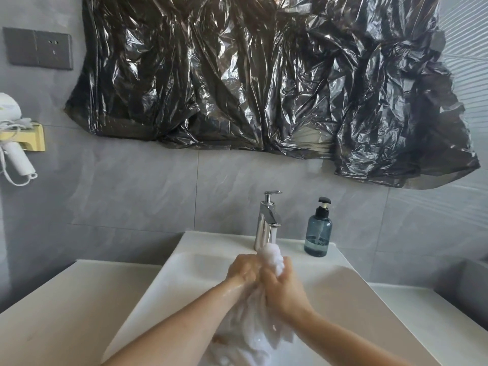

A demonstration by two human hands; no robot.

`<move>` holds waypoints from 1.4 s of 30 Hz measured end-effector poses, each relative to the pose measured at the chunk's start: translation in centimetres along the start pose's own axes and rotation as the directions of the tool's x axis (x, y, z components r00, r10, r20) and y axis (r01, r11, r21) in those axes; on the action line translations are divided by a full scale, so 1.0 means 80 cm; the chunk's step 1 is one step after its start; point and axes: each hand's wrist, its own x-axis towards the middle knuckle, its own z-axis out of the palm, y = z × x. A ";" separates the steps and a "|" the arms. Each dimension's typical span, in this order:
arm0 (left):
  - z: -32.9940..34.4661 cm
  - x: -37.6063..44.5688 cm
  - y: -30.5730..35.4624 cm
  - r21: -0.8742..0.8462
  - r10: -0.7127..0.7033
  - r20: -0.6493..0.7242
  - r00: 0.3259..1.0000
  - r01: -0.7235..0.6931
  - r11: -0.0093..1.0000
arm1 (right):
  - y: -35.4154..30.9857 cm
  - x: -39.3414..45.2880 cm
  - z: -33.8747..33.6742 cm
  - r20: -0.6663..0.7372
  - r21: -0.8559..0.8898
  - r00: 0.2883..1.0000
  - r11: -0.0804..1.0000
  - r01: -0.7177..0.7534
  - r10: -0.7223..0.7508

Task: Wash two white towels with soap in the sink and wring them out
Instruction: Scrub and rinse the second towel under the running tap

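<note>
Over white sink [163, 281], left hand [244, 269] and right hand [284, 287] both grip wet towel [253, 331].

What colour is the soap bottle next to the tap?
The soap bottle is see-through blue-grey with a black pump top, seen in the head view.

Faucet [266, 220] behind sink [184, 281]; soap dispenser [318, 231] right of faucet; towel [253, 328] in sink. Hair dryer [13, 138] far left on wall.

Grey tiled wall [148, 196] faces me, with crinkled black plastic sheeting [264, 75] spread across it. A grey socket plate [38, 48] and a white hairdryer [12, 138] in its yellow holder [37, 138] sit to my left.
</note>
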 end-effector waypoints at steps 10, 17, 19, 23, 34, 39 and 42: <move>-0.013 -0.012 0.009 0.323 0.183 0.069 0.981 -0.196 0.926 | 0.012 0.020 -0.067 -0.008 -0.234 1.000 0.972 0.018 -0.020; -0.043 -0.032 0.001 0.893 -0.233 0.170 0.957 -0.049 0.448 | 0.036 0.012 -0.076 0.302 -0.434 0.951 0.898 0.074 0.068; -0.043 -0.038 0.003 0.943 -0.337 0.166 0.927 -0.048 0.331 | 0.042 0.023 -0.079 0.483 -0.490 0.875 0.836 0.245 0.026; -0.041 -0.033 -0.012 0.905 -0.304 0.169 0.938 -0.026 0.425 | 0.017 -0.004 -0.074 0.393 -0.277 0.904 0.959 -0.059 0.169; -0.017 -0.022 0.019 -0.187 -0.031 -0.110 0.993 0.010 0.982 | -0.016 0.000 -0.057 0.020 0.167 0.997 0.983 -0.071 0.069; -0.007 -0.016 0.013 -0.345 -0.074 -0.032 0.997 0.058 0.937 | -0.035 -0.017 -0.020 -0.040 0.122 0.999 0.993 0.001 0.004; -0.003 -0.020 0.017 -0.149 0.078 -0.143 0.987 -0.100 0.984 | -0.037 0.011 -0.031 -0.154 0.057 0.984 0.996 -0.075 0.083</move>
